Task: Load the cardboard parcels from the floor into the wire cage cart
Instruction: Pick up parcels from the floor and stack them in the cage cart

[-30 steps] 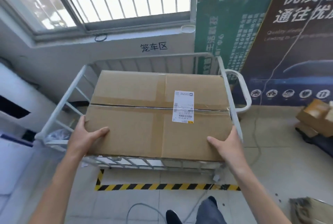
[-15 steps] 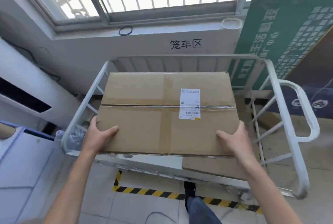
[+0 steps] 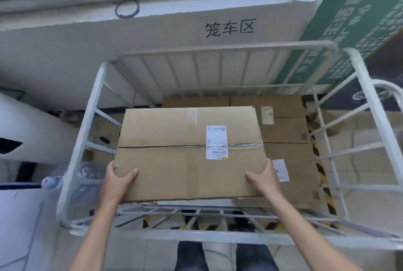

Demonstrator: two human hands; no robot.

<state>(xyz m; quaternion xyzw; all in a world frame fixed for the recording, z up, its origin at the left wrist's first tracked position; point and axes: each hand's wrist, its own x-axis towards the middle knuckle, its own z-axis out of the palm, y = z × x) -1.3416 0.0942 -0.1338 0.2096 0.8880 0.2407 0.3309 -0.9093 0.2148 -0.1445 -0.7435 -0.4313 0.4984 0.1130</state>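
A large brown cardboard parcel (image 3: 174, 161) with a white shipping label and a taped seam hangs inside the white wire cage cart (image 3: 87, 122), below its top rail. My left hand (image 3: 118, 180) grips the parcel's near left corner, thumb on top. My right hand (image 3: 262, 180) grips its near right corner the same way. Beneath and to the right, other labelled cardboard parcels (image 3: 283, 131) lie flat on the cart's floor, partly hidden by the one I hold.
The cart stands against a white wall under a window sill. A green sign board (image 3: 349, 22) leans at the right behind the cart. Yellow-black hazard tape (image 3: 322, 174) marks the floor. A clear plastic bag (image 3: 87, 174) hangs at the cart's left side. My legs show below the near rail.
I have stepped closer and leaned over the cart. The parcel has gone from level with the top rail down into the cage, both hands still on its near corners.
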